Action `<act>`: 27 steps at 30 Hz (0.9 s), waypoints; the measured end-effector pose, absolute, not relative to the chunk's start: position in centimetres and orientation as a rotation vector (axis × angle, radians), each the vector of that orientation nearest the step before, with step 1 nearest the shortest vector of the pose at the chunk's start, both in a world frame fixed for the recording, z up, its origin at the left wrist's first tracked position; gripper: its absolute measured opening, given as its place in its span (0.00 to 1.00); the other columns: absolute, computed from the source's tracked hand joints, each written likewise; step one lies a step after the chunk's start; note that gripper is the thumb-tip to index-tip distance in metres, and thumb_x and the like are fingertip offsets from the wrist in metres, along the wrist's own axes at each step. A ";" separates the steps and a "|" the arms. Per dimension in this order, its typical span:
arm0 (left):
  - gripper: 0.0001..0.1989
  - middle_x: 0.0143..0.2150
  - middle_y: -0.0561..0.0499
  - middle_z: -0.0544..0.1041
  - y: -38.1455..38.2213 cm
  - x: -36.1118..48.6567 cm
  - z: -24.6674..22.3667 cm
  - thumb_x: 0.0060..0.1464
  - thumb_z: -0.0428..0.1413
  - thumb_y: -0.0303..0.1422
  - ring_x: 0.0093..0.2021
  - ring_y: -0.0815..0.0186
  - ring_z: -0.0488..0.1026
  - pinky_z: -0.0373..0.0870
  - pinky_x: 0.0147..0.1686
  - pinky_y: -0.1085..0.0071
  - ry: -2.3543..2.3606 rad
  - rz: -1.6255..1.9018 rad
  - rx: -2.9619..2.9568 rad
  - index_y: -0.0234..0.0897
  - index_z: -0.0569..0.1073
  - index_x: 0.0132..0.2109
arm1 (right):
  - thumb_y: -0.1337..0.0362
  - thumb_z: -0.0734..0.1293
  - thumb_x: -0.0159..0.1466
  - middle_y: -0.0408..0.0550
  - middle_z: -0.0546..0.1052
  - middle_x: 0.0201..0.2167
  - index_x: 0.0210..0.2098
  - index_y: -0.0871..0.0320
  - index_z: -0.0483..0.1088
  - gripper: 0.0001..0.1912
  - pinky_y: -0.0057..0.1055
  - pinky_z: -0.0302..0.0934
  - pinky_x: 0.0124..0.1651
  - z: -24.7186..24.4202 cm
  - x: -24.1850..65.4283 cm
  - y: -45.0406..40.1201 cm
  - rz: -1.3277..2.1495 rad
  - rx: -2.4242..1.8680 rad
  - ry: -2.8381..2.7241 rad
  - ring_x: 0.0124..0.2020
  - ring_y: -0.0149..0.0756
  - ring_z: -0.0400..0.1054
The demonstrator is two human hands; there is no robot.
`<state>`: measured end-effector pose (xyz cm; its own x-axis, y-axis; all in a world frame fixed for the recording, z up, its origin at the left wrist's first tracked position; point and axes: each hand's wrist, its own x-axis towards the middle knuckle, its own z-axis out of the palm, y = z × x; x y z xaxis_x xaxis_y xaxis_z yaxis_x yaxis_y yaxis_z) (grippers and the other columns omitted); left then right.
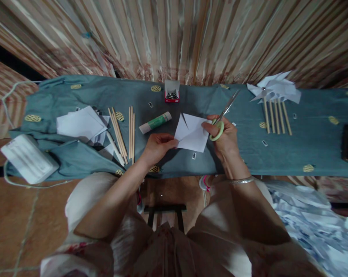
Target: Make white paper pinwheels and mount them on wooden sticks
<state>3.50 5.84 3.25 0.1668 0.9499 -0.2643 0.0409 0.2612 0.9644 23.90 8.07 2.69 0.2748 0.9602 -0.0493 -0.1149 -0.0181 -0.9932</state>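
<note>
A white square of paper [192, 134] is held over the cloth between both hands, with a slit cut in from its upper left corner. My left hand [159, 148] pinches its lower left edge between thumb and fingers. On the opposite side, my right hand [224, 134] grips the paper's right edge and also carries scissors [226, 108] with pale green handles, blades pointing up and away. A glue stick [155, 122] with a green label lies just beyond my left hand. Past the paper stands a small red-and-white box [172, 92] of metal pins.
Wooden sticks [132, 132] and a pencil-like white stick [115, 148] lie left, beside stacked white paper sheets [77, 125]. Paper pinwheels [274, 88] on sticks rest at right. A white power box [29, 158] sits at the left edge; paper scraps [309, 219] are heaped below right.
</note>
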 end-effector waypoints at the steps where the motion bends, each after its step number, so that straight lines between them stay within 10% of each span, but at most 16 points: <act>1: 0.10 0.23 0.53 0.76 5.9 3.5 3.3 0.41 0.64 0.38 0.26 0.68 0.69 0.64 0.30 0.72 1.214 0.891 1.110 0.36 0.77 0.23 | 0.64 0.76 0.46 0.33 0.63 0.21 0.31 0.54 0.73 0.14 0.24 0.51 0.24 2.7 24.0 8.2 1.078 -1.262 -0.884 0.21 0.23 0.54; 13: 0.17 0.29 0.48 0.80 5.5 3.9 3.0 0.45 0.65 0.47 0.31 0.65 0.76 0.71 0.35 0.71 1.136 1.149 0.882 0.35 0.80 0.30 | 0.64 0.77 0.46 0.36 0.73 0.25 0.32 0.55 0.72 0.16 0.31 0.66 0.33 2.2 24.6 9.5 1.148 -1.166 -0.659 0.27 0.30 0.68; 27: 0.27 0.38 0.46 0.82 4.7 5.9 1.6 0.44 0.67 0.53 0.44 0.55 0.79 0.77 0.43 0.63 1.088 1.236 0.579 0.35 0.76 0.41 | 0.61 0.80 0.44 0.35 0.73 0.23 0.30 0.55 0.73 0.17 0.25 0.62 0.30 2.1 19.7 8.3 1.393 -1.111 -0.633 0.25 0.25 0.66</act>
